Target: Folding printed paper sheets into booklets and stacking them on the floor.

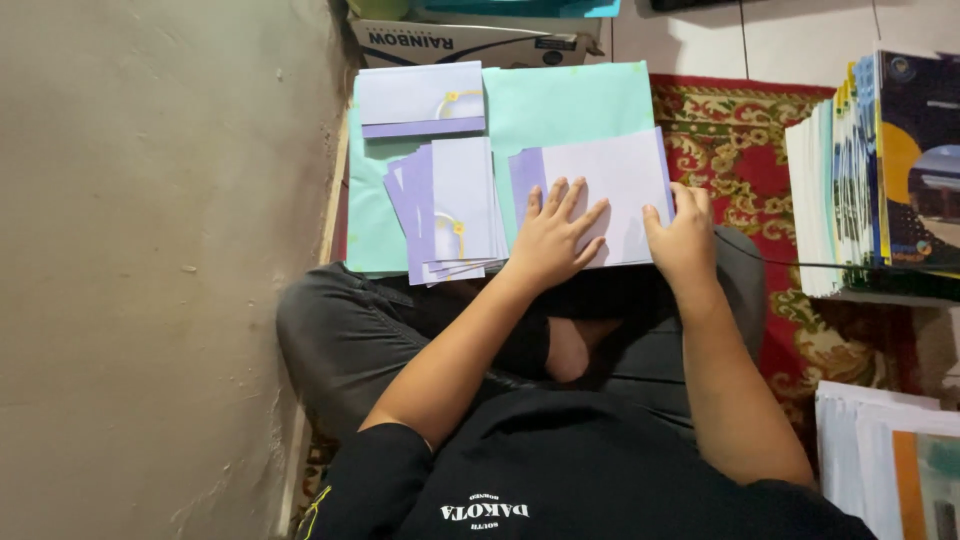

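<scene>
Nearest, the left hand (553, 235) lies flat, fingers spread, pinning the lilac sheet (600, 185) to the green board (570, 100), while the right hand (683, 230) pinches its right edge. Judging by this, steady pressure keeps edges aligned. Farther left lie folded lilac cards (450, 210).

The scene is moderately lit by soft indoor light that seems to come from above and ahead. The pale lilac sheet of paper (610, 190) and the mint green paper board (570, 100) are the brightest parts, but without strong glare. The lap and the black cotton shirt (560, 480) are dark and lose detail. Soft shadows lie under the left hand (553, 237) and right hand (683, 235). The rough beige plaster wall (150, 270) looks even and dull. Focus is quite sharp in the centre; the edges are slightly stretched.
</scene>
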